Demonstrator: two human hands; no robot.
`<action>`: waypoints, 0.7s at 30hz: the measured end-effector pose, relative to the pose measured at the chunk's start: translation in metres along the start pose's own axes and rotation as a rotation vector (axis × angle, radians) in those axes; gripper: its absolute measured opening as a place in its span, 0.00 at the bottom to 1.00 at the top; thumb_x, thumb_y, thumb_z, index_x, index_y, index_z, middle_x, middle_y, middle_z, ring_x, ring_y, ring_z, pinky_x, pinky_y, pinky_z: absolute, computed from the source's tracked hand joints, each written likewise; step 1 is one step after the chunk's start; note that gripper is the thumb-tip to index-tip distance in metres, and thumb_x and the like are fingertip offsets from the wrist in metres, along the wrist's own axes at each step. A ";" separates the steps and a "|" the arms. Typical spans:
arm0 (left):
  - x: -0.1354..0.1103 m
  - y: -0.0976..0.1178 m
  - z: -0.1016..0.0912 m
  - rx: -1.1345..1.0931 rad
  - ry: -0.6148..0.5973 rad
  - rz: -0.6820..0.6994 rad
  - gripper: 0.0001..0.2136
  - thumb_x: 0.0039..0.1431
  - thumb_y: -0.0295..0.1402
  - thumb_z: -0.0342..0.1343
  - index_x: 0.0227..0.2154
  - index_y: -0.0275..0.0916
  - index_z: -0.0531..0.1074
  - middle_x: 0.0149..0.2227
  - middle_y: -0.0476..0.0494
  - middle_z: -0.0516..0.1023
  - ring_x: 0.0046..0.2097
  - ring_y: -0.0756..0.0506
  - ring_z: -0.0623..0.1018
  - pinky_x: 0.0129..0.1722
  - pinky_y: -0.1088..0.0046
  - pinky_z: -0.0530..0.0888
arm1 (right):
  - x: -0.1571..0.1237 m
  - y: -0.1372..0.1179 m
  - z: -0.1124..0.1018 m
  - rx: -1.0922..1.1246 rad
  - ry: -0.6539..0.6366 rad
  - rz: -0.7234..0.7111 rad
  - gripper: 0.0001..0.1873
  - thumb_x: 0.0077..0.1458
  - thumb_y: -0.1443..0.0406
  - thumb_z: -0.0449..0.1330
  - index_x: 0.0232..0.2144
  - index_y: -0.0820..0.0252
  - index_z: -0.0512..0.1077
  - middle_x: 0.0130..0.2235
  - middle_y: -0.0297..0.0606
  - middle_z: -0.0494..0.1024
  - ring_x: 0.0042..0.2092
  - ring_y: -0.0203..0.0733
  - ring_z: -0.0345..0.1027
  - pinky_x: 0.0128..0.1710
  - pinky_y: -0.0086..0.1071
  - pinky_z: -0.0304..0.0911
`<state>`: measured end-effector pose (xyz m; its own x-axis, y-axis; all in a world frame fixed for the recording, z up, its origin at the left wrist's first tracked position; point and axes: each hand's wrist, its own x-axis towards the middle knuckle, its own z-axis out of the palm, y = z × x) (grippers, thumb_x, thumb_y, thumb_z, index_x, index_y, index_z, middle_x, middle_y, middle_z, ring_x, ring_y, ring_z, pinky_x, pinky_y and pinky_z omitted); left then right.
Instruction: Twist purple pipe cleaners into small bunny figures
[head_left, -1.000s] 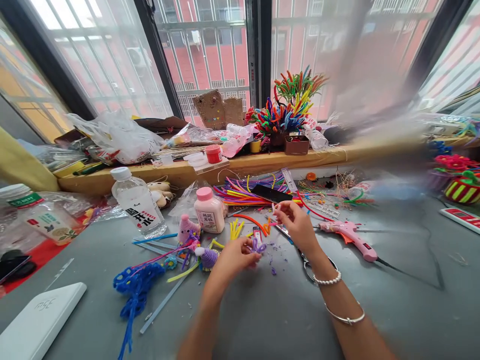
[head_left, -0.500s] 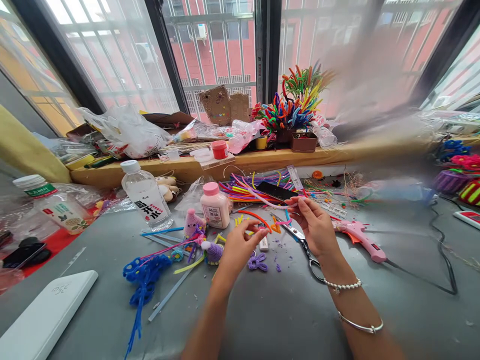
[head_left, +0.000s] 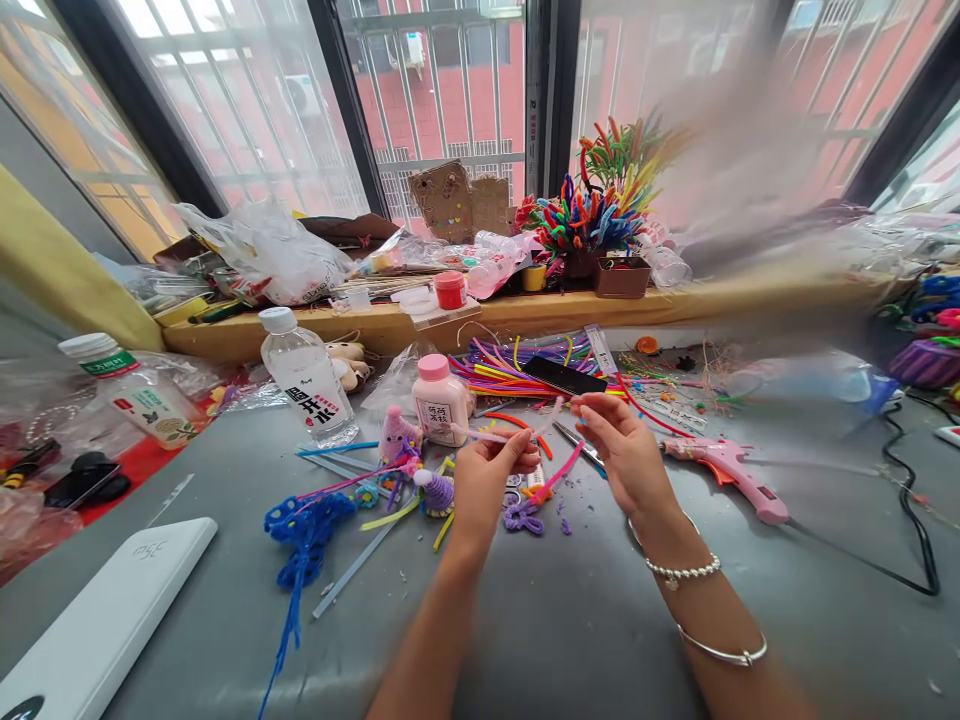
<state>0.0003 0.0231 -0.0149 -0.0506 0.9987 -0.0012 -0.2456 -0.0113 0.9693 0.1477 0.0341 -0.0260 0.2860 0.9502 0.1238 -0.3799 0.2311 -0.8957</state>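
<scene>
My left hand (head_left: 489,478) and my right hand (head_left: 624,452) are raised over the grey table (head_left: 570,620), both pinching one pale pink pipe cleaner (head_left: 536,430) stretched between them. A bright pink pipe cleaner (head_left: 559,472) hangs down below my right hand. Beneath my hands lies a small purple pipe-cleaner flower (head_left: 523,516) among purple scraps. Scissors (head_left: 581,446) lie partly hidden behind my right hand.
A pink glue gun (head_left: 731,468) with a black cable lies to the right. Left of my hands stand a pink-capped bottle (head_left: 441,400), a water bottle (head_left: 309,377) and blue pipe-cleaner work (head_left: 304,530). Loose coloured pipe cleaners (head_left: 510,365) and a cluttered sill lie behind. A white box (head_left: 105,620) sits near left.
My left hand let go of the purple flower, which now lies on the table, and rose to grip the pale pink pipe cleaner that my right hand pulled from the pile.
</scene>
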 end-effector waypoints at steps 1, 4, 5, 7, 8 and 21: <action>0.001 -0.001 0.000 0.001 0.022 0.006 0.10 0.41 0.35 0.62 0.23 0.32 0.73 0.20 0.47 0.76 0.23 0.51 0.75 0.27 0.76 0.75 | 0.001 0.001 -0.001 -0.060 0.073 -0.057 0.16 0.37 0.63 0.66 0.33 0.56 0.71 0.39 0.34 0.74 0.41 0.36 0.66 0.40 0.30 0.62; 0.002 -0.002 -0.001 0.017 0.043 0.011 0.10 0.41 0.35 0.62 0.24 0.32 0.73 0.21 0.47 0.77 0.23 0.50 0.76 0.29 0.74 0.75 | -0.001 0.002 0.001 -0.260 -0.075 0.022 0.18 0.38 0.60 0.65 0.36 0.57 0.72 0.40 0.38 0.74 0.38 0.38 0.66 0.37 0.32 0.62; 0.002 -0.002 0.000 0.034 0.029 0.003 0.10 0.41 0.35 0.62 0.24 0.32 0.73 0.20 0.47 0.77 0.23 0.49 0.76 0.28 0.74 0.76 | -0.003 0.002 0.003 -0.287 -0.220 0.076 0.16 0.39 0.59 0.65 0.33 0.59 0.73 0.37 0.39 0.75 0.34 0.37 0.66 0.33 0.32 0.62; 0.001 -0.003 0.000 0.075 -0.006 -0.013 0.10 0.41 0.34 0.62 0.23 0.31 0.74 0.20 0.46 0.77 0.22 0.49 0.76 0.27 0.73 0.76 | -0.007 0.003 0.008 -0.310 -0.347 0.071 0.11 0.40 0.59 0.64 0.24 0.61 0.74 0.31 0.38 0.76 0.29 0.35 0.65 0.29 0.30 0.61; 0.001 -0.003 0.000 0.093 -0.018 -0.016 0.10 0.41 0.34 0.62 0.23 0.31 0.74 0.20 0.45 0.77 0.22 0.48 0.76 0.26 0.73 0.76 | -0.008 0.005 0.009 -0.314 -0.313 0.054 0.11 0.40 0.59 0.64 0.22 0.62 0.74 0.25 0.36 0.75 0.26 0.34 0.63 0.27 0.30 0.61; 0.006 0.000 -0.008 0.146 0.128 0.093 0.12 0.44 0.37 0.59 0.27 0.32 0.73 0.24 0.45 0.78 0.26 0.48 0.78 0.30 0.72 0.76 | 0.004 0.020 -0.016 -1.402 -0.327 -0.324 0.20 0.36 0.80 0.57 0.28 0.54 0.77 0.49 0.43 0.69 0.50 0.53 0.57 0.46 0.45 0.56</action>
<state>-0.0082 0.0286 -0.0166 -0.1917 0.9791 0.0675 -0.0919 -0.0864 0.9920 0.1556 0.0392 -0.0504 -0.0882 0.9457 0.3128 0.8575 0.2319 -0.4592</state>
